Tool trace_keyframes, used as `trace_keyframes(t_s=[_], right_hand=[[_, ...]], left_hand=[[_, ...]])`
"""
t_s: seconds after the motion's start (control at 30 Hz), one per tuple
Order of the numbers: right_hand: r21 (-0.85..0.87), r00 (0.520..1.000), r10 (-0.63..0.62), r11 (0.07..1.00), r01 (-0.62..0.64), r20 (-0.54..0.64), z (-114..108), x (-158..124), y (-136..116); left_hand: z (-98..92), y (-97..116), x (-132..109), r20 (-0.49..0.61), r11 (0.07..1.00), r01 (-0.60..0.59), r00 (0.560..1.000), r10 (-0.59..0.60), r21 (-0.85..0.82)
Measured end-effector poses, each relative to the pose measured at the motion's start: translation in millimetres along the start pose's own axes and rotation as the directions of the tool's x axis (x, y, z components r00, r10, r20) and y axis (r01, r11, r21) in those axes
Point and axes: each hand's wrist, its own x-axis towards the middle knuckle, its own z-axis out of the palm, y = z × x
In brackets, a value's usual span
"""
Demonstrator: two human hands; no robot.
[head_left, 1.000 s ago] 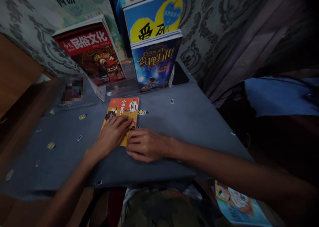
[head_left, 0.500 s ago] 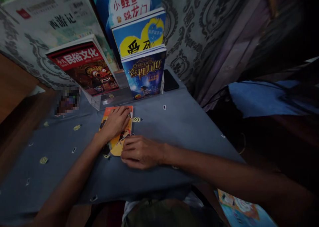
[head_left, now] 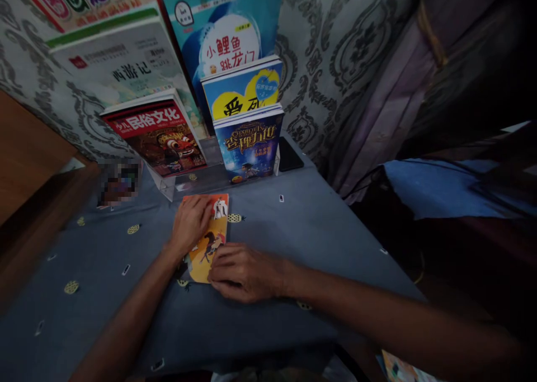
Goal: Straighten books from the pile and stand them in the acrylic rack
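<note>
A small orange and yellow book (head_left: 208, 248) lies closed on the cloth-covered table. Flat across its upper left part rests my left hand (head_left: 193, 218), fingers stretched out over the cover. My right hand (head_left: 243, 271) is at the lower right corner, its fingers curled together around that edge of the book. The fingertips of my right hand are partly hidden beneath the hand. Just beyond the book stands a clear display rack (head_left: 197, 179). It holds a red-topped book (head_left: 157, 133) on the left and a dark blue book (head_left: 251, 147) on the right.
Taller books rise behind, among them a teal one (head_left: 226, 13) and a pale one (head_left: 121, 63). A black phone (head_left: 290, 154) lies right of the rack. The table (head_left: 310, 225) ends along a slanting right edge. A blue cloth (head_left: 453, 189) is beyond it.
The view has tilted up, so more of the tall books shows. My left hand has shifted left on the cover, uncovering a white picture at the upper right. My right hand keeps its corner.
</note>
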Motion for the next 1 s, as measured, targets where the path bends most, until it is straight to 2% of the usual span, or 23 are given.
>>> trace_keyframes(t_s=[0.1, 0.2, 0.33, 0.47, 0.77, 0.87, 1.0], right_hand=[[-0.015, 0.996, 0.061, 0.998, -0.062, -0.064, 2.2, -0.6, 2.9], [-0.014, 0.977, 0.166, 0.985, -0.17, -0.136, 4.7, -1.7, 8.1], [-0.037, 0.939, 0.294, 0.952, -0.305, -0.18, 3.4, -2.2, 18.3], [-0.048, 0.905, 0.379, 0.918, -0.395, -0.195, -2.3, -1.6, 29.0], [-0.094, 0.877, 0.416, 0.889, -0.448, -0.241, -2.3, -10.9, 61.5], [-0.114, 0.853, 0.46, 0.86, -0.497, -0.245, 0.2, -13.4, 73.9], [-0.122, 0.847, 0.475, 0.851, -0.511, -0.238, -0.9, -12.8, 80.3]], left_hand=[[-4.8, -12.3, -1.6, -0.058, 0.979, 0.168, 0.985, -0.162, 0.119], [-6.1, -23.3, -3.0, -0.057, 0.963, 0.2, 0.98, -0.193, 0.18], [-2.7, -24.4, -3.3, -0.036, 0.974, 0.118, 0.993, -0.113, 0.192], [1.6, -16.2, -0.4, 0.013, 0.991, 0.042, 0.999, -0.044, 0.124], [11.4, -3.4, 8.2, 0.081, 0.981, -0.181, 0.979, 0.187, -0.068], [14.4, -2.2, 7.4, 0.056, 0.971, -0.218, 0.973, 0.224, -0.101], [15.6, -2.6, 5.7, 0.057, 0.966, -0.226, 0.971, 0.234, -0.124]])
